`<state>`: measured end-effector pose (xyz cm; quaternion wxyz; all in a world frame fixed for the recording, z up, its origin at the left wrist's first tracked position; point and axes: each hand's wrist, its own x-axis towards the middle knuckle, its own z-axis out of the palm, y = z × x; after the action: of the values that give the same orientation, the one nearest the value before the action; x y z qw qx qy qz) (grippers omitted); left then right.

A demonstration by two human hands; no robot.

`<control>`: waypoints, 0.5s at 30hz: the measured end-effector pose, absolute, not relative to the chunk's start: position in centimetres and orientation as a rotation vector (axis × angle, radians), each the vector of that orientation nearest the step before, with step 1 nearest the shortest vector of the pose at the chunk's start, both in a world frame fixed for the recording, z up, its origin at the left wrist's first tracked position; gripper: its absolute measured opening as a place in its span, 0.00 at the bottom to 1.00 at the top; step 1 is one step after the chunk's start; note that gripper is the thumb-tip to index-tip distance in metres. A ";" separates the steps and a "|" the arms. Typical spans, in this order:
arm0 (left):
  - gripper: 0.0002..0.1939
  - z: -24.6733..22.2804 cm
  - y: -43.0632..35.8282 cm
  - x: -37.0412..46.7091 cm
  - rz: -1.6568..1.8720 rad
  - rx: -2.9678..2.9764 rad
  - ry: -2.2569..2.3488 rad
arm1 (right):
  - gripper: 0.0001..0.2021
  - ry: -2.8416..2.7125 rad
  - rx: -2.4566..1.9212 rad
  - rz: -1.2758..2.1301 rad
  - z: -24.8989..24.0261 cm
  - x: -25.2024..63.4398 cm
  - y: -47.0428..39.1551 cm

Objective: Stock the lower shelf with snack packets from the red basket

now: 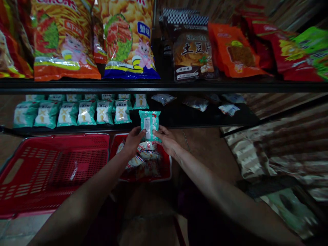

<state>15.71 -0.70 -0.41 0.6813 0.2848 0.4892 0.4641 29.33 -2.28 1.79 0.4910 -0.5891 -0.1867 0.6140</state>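
Note:
Between my two hands I hold a small teal-and-white snack bag [149, 123] upright, just in front of the lower shelf's edge. My left hand [133, 139] grips its left side, thumb on the front. On the right side, my right hand [166, 138] pinches it the same way. Rows of matching teal snack bags [87, 112] stand on the lower shelf [174, 118] to the left. Below my hands is a red basket [167, 171] with several white snack packets [148, 150] in it, partly hidden by my left hand.
A larger red basket [28, 171] stands at the left. Bigger snack bags [128, 41] line the upper shelf [164, 88]. A few small packets [196, 103] lie flat on the lower shelf's right part. Striped, crumpled sheeting [279, 136] hangs at the right.

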 end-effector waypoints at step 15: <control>0.27 1.2 0.5 15.3 0.988 0.618 0.963 | 0.16 -0.568 -1.358 1.460 1.9 29.5 -0.8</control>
<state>15.30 0.54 1.22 0.7277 0.2806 0.4368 0.4481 29.51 -0.84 1.89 0.5090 -0.5638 -0.2356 0.6062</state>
